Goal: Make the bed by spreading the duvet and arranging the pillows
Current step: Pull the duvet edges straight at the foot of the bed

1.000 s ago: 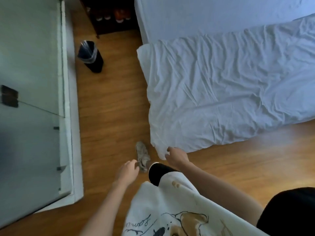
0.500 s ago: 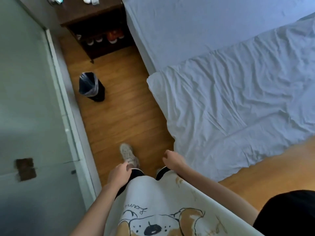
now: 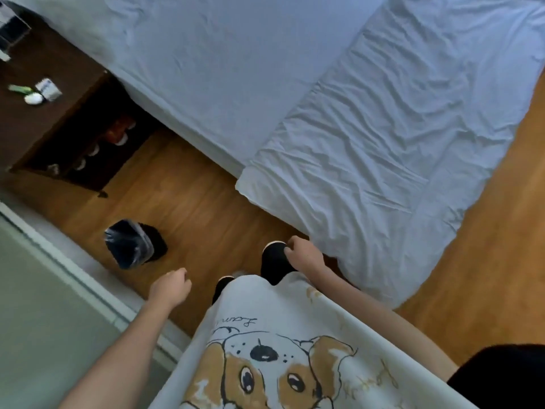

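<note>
A wrinkled white duvet point(image 3: 383, 149) covers the foot half of the bed and hangs over its corner down to the floor. Above it the bare bed sheet point(image 3: 224, 60) shows. No pillows are in sight. My left hand point(image 3: 169, 286) hangs over the wooden floor with loosely curled fingers, holding nothing. My right hand point(image 3: 303, 253) hangs close to the drooping duvet corner, fingers loosely curled, holding nothing and apart from the cloth.
A dark wooden nightstand point(image 3: 56, 113) with small items on top and shoes in its shelf stands at the bed's head side. A black bin point(image 3: 132, 245) with a plastic liner sits on the floor. A wall point(image 3: 44, 305) runs along the left.
The view has swung along the bed's side toward the nightstand. Both hands stayed low and loosely curled, holding nothing; the duvet lies as before.
</note>
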Motion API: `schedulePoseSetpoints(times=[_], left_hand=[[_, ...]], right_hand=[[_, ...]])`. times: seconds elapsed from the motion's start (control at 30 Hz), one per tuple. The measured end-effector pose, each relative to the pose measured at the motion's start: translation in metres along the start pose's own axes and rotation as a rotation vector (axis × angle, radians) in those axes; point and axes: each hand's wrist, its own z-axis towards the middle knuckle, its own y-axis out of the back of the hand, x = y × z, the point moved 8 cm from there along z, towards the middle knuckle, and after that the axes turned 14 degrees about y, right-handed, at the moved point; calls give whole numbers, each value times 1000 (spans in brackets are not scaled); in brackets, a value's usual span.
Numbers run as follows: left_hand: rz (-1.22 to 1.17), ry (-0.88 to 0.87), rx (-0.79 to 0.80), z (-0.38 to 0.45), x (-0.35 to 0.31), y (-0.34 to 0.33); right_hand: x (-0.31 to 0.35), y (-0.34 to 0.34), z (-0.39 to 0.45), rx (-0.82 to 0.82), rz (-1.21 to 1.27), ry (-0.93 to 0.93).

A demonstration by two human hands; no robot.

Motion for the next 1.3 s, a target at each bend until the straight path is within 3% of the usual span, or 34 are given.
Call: schedulePoseSetpoints(times=[0.4, 0.47, 0.6, 0.7, 0.97, 1.13, 1.3], left_hand=[[192, -332, -54, 117, -161, 186], [290, -442, -54, 129, -194, 204], [686, -732, -245, 171, -265, 237], [830, -848, -334, 215, -314, 254], [895, -1407, -472, 338, -458, 237], [1014, -1895, -544, 361, -510, 203], [1040, -2108, -558, 369, -554, 204]], right_hand=[[17, 57, 152, -187, 260, -287], [23, 74, 184, -272, 322, -350], [31, 92, 256, -356, 350, -428], [22, 88, 308, -393, 317, -485], [-21, 23, 421, -430, 366, -730], [-43, 1, 444, -672, 73, -836], [-43, -8, 440, -898, -98, -840]])
